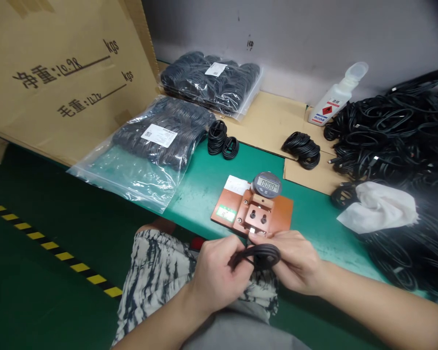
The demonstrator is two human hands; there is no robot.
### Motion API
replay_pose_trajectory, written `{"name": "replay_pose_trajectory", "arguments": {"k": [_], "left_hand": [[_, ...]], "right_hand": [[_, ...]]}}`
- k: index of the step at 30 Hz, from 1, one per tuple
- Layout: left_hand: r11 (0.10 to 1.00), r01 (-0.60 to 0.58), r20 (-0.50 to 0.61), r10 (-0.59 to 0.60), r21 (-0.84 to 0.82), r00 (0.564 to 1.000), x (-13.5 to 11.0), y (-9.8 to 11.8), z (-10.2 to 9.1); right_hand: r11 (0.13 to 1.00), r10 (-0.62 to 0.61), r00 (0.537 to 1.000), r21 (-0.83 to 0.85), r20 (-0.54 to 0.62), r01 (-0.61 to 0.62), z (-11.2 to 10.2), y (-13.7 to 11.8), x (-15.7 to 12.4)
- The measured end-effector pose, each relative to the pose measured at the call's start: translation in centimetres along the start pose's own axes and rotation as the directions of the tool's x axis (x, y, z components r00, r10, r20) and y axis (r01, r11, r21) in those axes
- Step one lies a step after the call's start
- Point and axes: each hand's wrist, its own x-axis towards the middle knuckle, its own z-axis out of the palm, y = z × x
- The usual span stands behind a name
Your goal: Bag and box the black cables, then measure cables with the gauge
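My left hand and my right hand meet at the near edge of the green table, both closed on a small coil of black cable. My right fingertips pinch one end of it right at the front of a brown test fixture. That fixture carries a round digital gauge reading zeros.
Two clear bags of black cable coils lie at the left by a large cardboard box. Small loose coils sit behind the fixture. A big heap of black cables, a white cloth and a white bottle occupy the right.
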Motion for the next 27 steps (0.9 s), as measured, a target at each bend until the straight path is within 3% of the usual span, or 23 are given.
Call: {"name": "replay_pose_trajectory", "arguments": {"k": [14, 27], "left_hand": [[0.997, 0.051, -0.007, -0.051, -0.054, 0.999, 0.5, -0.1, 0.0], [0.983, 0.147, 0.043, -0.143, -0.112, 0.989, 1.2, 0.5, -0.2]], "right_hand": [[1.000, 0.009, 1.000, 0.002, -0.027, -0.009, 0.1, -0.1, 0.2], [0.993, 0.091, 0.996, 0.081, -0.025, -0.089, -0.1, -0.3, 0.6]]}}
